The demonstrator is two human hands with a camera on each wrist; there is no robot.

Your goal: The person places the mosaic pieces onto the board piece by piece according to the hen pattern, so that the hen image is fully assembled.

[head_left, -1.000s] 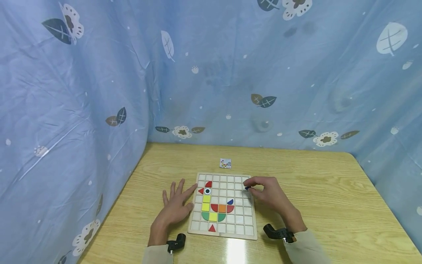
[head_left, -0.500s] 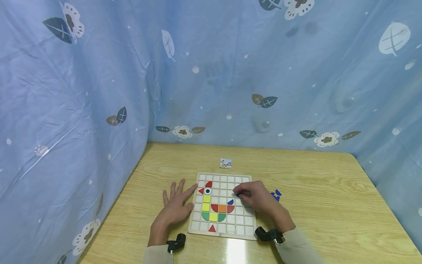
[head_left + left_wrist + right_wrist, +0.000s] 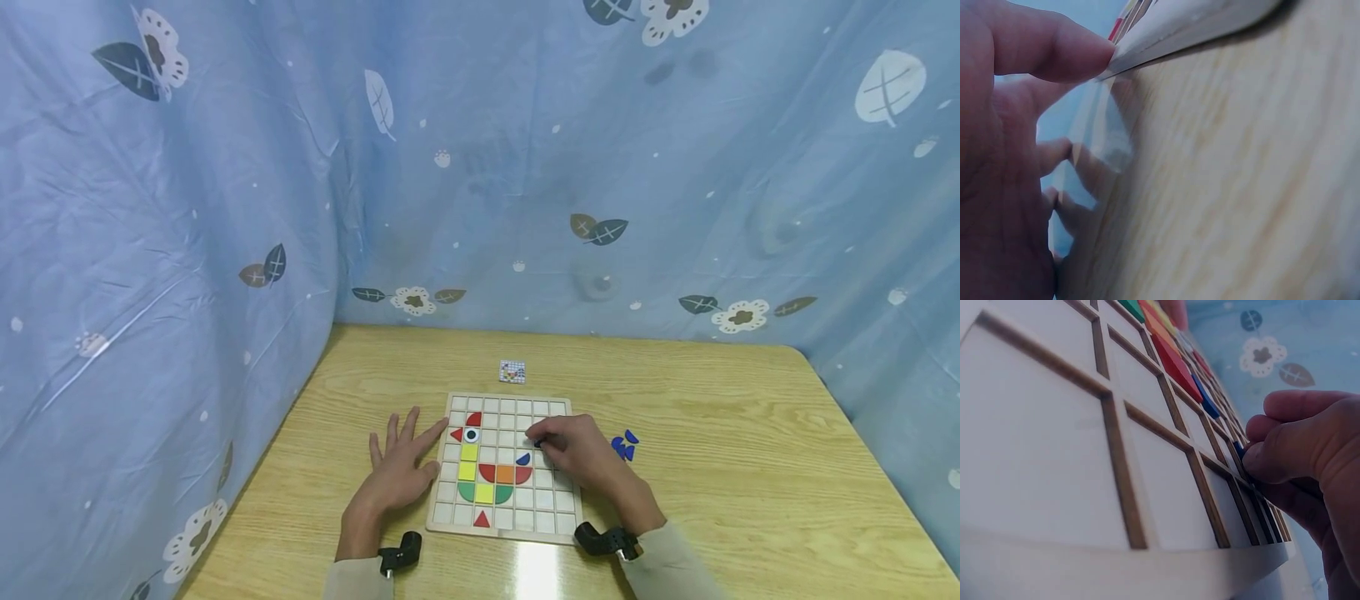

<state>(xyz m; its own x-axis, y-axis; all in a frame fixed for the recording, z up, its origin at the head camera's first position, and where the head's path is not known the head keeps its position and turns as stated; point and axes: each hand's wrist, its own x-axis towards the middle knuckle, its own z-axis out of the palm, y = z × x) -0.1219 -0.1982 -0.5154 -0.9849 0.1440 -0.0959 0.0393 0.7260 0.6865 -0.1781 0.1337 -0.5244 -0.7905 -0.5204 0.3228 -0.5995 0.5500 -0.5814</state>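
Item: blue piece (image 3: 1239, 449), small, flat; likely light, stiff, smooth. Best pinched at its thin edges.
Location: over the grid board (image 3: 504, 527), right of centre, just above the seated blue piece (image 3: 523, 459).
Right hand (image 3: 573, 451): fingertips pinching the piece.
Left hand (image 3: 397, 467): fingers spread flat, touching the board's left edge.
View note: only the right wrist view shows the pinch; the head view alone shows loose blue pieces (image 3: 624, 446) right of the board.

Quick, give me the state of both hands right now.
Left hand: open, flat on the table, fingertips at the board edge.
Right hand: pinching a blue piece over the board.
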